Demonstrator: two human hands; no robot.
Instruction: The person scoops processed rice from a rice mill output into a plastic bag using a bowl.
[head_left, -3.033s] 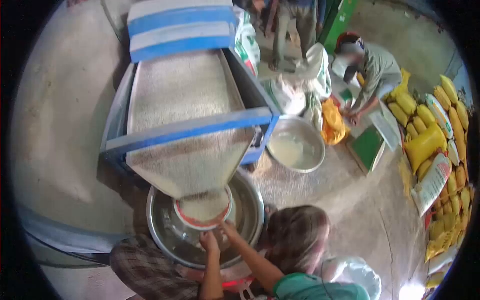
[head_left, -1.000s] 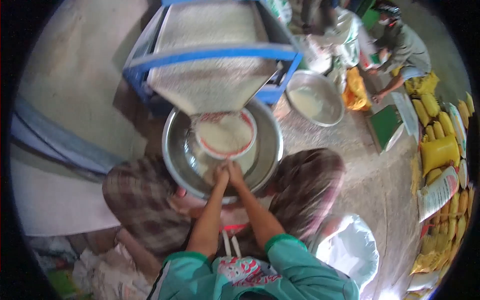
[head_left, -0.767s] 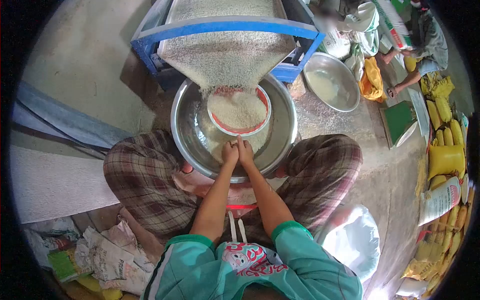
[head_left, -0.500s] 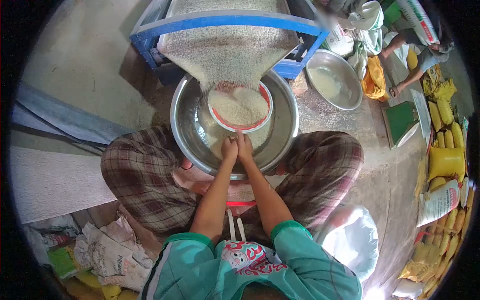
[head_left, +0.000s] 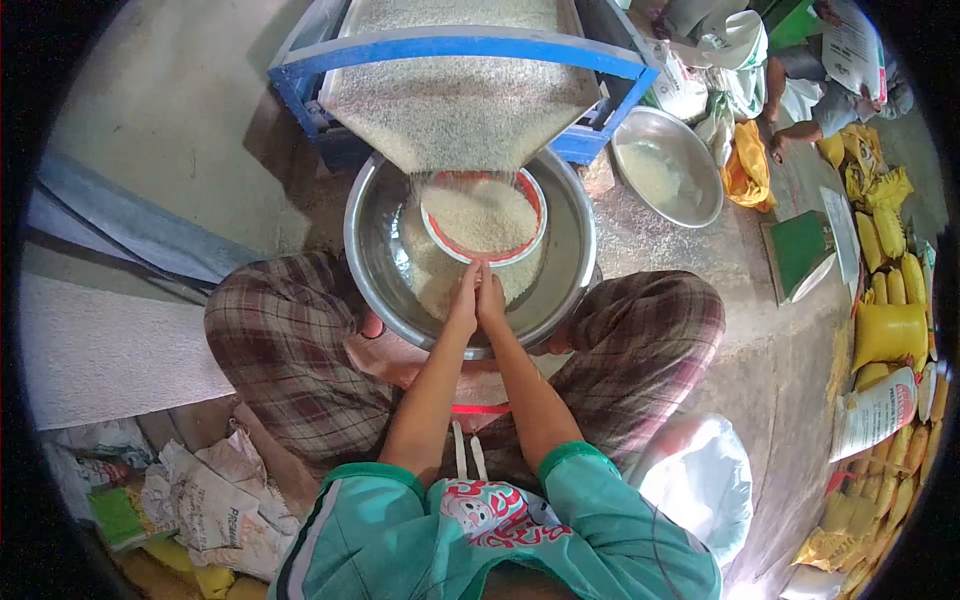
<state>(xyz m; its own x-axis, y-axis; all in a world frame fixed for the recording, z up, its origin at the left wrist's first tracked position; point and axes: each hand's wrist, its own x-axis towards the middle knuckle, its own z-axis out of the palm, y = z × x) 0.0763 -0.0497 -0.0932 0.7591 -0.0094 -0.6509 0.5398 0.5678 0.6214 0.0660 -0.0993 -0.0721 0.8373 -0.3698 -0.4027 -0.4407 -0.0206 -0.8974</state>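
Note:
My left hand and my right hand lie palm against palm over the near part of a wide metal basin. Their fingers are stretched straight forward, and nothing shows between them. The fingertips reach right to the near rim of a white bowl with a red inside edge. Heaped rice fills this bowl, which is inside the basin, with more loose rice around it. Grains drop into the bowl from the sloping chute of a blue-framed machine.
At the right stands a second metal basin with some rice. Beyond it are an orange sack, a green scale and another person holding a white sack. Yellow sacks line the right edge; crumpled sacks lie lower left.
My hands went from curled fingers, with one finger pointing at the bowl, to straight fingers laid together. The other person at upper right shifted with the white sack.

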